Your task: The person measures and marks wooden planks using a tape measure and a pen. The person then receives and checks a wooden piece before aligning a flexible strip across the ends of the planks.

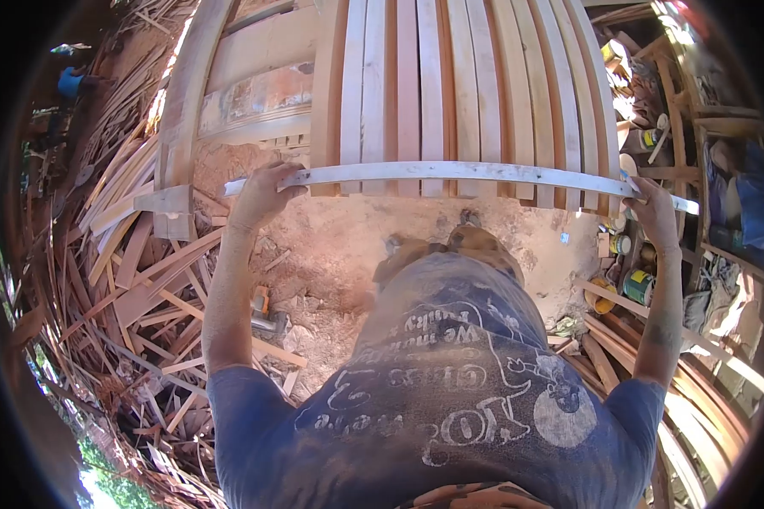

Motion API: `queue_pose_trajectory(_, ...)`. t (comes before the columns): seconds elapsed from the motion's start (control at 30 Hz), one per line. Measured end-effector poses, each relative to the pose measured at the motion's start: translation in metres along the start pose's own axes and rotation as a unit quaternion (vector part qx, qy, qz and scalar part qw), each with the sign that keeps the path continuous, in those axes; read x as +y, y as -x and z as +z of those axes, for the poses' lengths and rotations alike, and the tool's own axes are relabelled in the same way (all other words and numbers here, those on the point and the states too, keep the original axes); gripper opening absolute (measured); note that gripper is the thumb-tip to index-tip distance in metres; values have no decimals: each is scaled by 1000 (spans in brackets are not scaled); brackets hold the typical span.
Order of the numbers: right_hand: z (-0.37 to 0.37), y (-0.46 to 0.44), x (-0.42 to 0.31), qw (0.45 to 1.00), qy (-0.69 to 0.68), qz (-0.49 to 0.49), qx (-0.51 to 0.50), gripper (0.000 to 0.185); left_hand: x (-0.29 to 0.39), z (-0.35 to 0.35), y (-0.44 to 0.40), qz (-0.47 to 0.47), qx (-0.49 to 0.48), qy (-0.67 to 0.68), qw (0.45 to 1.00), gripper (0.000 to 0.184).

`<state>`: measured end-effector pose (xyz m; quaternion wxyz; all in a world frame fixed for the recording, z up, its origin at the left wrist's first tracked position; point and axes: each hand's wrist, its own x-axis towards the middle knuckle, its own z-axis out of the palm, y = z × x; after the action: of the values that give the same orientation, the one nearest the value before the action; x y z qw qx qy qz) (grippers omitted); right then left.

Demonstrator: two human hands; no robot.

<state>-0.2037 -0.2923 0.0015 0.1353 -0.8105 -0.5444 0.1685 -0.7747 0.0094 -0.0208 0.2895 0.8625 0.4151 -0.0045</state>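
Observation:
A long pale straight bar point(458, 171), light-coloured with small dark marks, lies crosswise over the near ends of several wooden strips point(484, 93). The strips run side by side away from me, in pale and reddish-brown tones. Near the bar's left end, my left hand point(267, 193) is wrapped round it. Toward the other end, my right hand point(655, 208) grips it with the fingers closed, and the bar's tip sticks out past that hand. Whether the bar is metal or painted wood I cannot tell.
Wood offcuts point(153, 297) pile up at the left beside a wooden frame point(178, 127). An orange-and-grey tool point(265, 310) lies on the dusty ground. Cans point(638, 287) and a wooden shelf point(730, 127) stand at the right, with long planks point(696, 407) below.

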Motion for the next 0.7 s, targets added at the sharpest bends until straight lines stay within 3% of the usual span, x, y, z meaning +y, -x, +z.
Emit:
queue_pose_trajectory(0.37,5,1,-8,1000,1,1,2,43,-3,0,0,37,13,4,999,33)
queue_pose_trajectory(0.7,16,1,-3,999,-10,-29,27,48,-33,25,5,93,109,-50,988,28)
